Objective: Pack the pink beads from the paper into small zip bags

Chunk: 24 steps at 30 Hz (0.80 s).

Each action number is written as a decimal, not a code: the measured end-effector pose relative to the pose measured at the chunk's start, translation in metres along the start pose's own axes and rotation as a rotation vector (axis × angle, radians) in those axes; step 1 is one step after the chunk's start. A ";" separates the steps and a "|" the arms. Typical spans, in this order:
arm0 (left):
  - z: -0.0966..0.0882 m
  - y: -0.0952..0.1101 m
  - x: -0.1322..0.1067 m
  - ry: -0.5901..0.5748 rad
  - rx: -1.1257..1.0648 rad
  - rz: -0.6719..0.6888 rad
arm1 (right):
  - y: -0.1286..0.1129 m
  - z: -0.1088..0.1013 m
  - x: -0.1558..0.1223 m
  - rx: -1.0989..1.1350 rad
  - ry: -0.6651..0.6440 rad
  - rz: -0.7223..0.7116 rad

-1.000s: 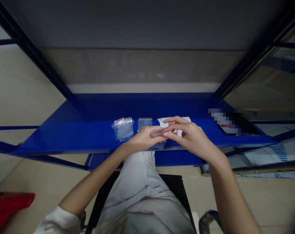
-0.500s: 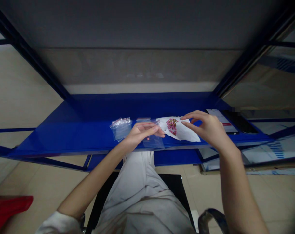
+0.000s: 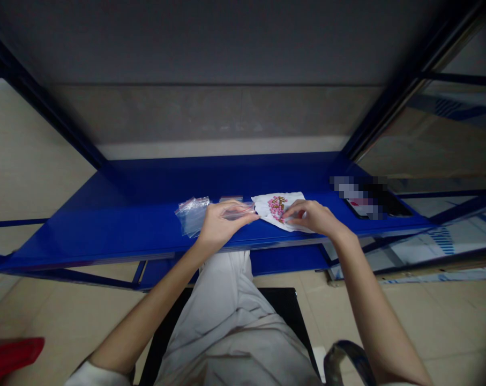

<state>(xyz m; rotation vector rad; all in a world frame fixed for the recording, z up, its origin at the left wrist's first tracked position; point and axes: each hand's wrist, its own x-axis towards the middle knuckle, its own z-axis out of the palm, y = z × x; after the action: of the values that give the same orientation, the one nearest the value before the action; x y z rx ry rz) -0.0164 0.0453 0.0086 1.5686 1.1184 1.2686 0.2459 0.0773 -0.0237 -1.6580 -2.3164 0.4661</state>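
Note:
My left hand holds a small clear zip bag by its mouth, just above the blue shelf. My right hand rests on a white sheet, its fingertips pinched at the edge of a little heap of pink and brown capsules. Whether a capsule is between those fingers I cannot make out. A loose pile of more clear bags lies left of my left hand.
A dark flat object with a blurred patch lies at the shelf's right end. Blue frame posts slant up on both sides. Below are my lap, a black chair seat and something red on the tiled floor.
My hands, together at the bag a second ago, parted. The right one swung out to the right, then came down onto the white sheet by the capsules. The left kept the bag.

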 end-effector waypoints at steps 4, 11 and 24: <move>-0.005 0.003 0.002 -0.043 -0.116 -0.190 | -0.002 0.003 0.001 0.003 0.015 -0.001; -0.010 0.006 0.002 -0.099 -0.494 -0.440 | -0.009 0.003 0.002 -0.057 0.039 0.106; -0.006 0.009 -0.008 -0.093 -0.238 -0.305 | -0.011 0.009 0.003 -0.083 0.131 0.112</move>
<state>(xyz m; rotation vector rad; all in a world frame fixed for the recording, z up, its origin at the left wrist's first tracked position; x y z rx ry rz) -0.0221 0.0354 0.0158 1.2161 1.0580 1.0692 0.2324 0.0762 -0.0273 -1.8069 -2.1846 0.2779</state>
